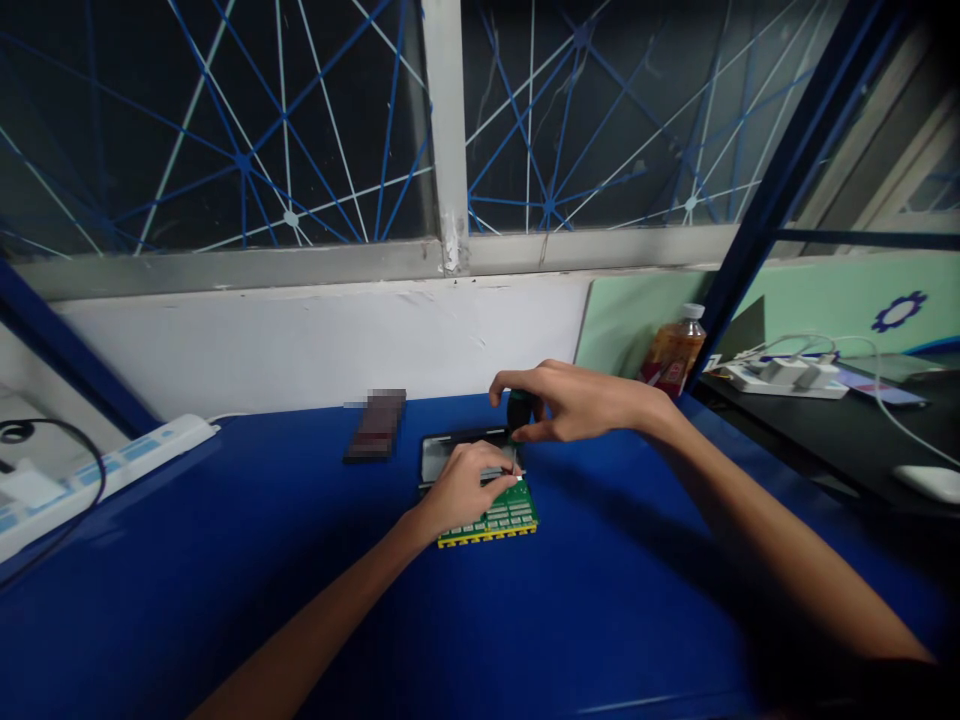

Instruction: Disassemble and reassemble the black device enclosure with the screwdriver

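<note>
A green circuit board point(510, 515) with a yellow strip along its front edge lies on the blue table, against a dark-framed case part point(435, 458). My left hand point(469, 485) rests over the board, its thumb and fingertips drawn together near the screwdriver tip; what they pinch, if anything, is too small to tell. In my right hand point(574, 400) is a screwdriver point(517, 412) with a dark handle, held roughly upright. Its thin shaft points down to the board's back right corner, close to the left fingertips.
A blurred dark flat object point(377, 430) lies left of the case. White power strips point(157, 460) stand at the left and on a black desk at the right. A drink bottle point(675, 350) stands at the back right by a blue frame post point(739, 250).
</note>
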Tool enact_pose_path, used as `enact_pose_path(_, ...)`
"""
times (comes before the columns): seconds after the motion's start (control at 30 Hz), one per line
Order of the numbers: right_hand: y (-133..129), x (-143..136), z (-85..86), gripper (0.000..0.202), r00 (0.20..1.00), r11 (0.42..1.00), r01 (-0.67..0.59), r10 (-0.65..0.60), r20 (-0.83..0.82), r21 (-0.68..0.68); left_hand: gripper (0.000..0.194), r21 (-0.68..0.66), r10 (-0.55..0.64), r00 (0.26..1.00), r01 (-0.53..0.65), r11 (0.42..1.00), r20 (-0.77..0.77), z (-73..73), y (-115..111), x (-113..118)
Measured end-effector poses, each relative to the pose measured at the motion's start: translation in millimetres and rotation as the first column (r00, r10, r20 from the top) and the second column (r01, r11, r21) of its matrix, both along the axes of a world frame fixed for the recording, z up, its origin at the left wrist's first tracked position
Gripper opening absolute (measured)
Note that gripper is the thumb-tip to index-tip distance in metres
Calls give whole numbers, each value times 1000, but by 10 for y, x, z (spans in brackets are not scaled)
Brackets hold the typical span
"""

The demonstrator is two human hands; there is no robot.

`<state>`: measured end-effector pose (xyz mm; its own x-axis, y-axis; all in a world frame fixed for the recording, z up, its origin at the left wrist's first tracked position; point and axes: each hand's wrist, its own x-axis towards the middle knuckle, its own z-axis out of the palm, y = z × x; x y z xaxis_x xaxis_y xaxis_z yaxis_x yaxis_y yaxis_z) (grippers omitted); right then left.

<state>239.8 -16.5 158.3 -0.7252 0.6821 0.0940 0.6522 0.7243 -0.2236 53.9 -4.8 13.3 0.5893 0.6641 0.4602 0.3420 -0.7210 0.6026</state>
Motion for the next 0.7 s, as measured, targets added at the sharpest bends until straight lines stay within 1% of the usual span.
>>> enact_pose_path(0.1, 7, -7, -4, 32, 1000, 1000, -17, 17, -14, -5, 9, -8, 15, 1000, -15, 1000, 4, 1, -2, 5)
enact_pose_path(0.27, 31, 7, -11, 30, 1000, 1000, -14, 14, -9, -27, 9, 8, -21, 1000, 21, 1000, -16, -17, 10, -10)
enact_pose_path(0.4, 19, 22, 4, 33, 999, 997, -23, 22, -23, -73, 10, 16, -17, 999, 18, 1000, -27, -20, 12, -22)
enact_pose_path(0.57, 15, 23, 12, 41, 994, 983, -98, 90, -56, -156, 11, 8, -29, 1000, 29, 1000, -10, -16, 15, -18)
enact_pose_path(0.7, 21, 25, 4, 41, 988, 976, -141, 128, -83, -168, 12, 22, -28, 1000, 28, 999, -3, -27, 20, -16)
